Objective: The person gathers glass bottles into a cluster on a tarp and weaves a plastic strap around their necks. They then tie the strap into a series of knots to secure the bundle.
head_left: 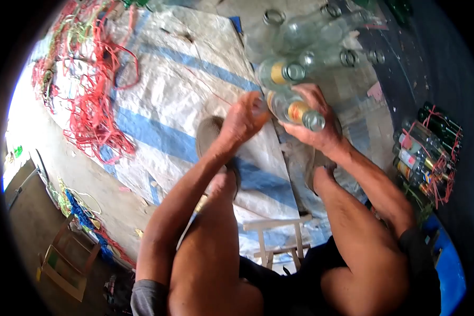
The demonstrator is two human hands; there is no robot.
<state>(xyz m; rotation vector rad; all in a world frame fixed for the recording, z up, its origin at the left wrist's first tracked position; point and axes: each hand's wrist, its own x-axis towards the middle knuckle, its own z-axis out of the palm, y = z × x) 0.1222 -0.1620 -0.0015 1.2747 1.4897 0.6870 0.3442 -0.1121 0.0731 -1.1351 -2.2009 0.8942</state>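
Observation:
A clear glass bottle (288,108) with a yellow-orange label is in my right hand (321,121), its fingers wrapped round the side. The bottle tilts with its open mouth toward me. Just to the left, my left hand (241,120) is closed and smeared by motion. Something pale and glassy shows at its fingertips, too blurred to name. Close beyond both hands lies another clear bottle (271,72) with a yellow label. More clear glass bottles (305,37) lie together behind it, mouths pointing various ways.
A white and blue striped tarp (195,68) covers the floor under my shoes. Red plastic string (97,100) lies tangled at left. Bottles tied in a bundle (426,152) stand at right, above a blue container (450,268). A small wooden stool (276,225) is between my legs.

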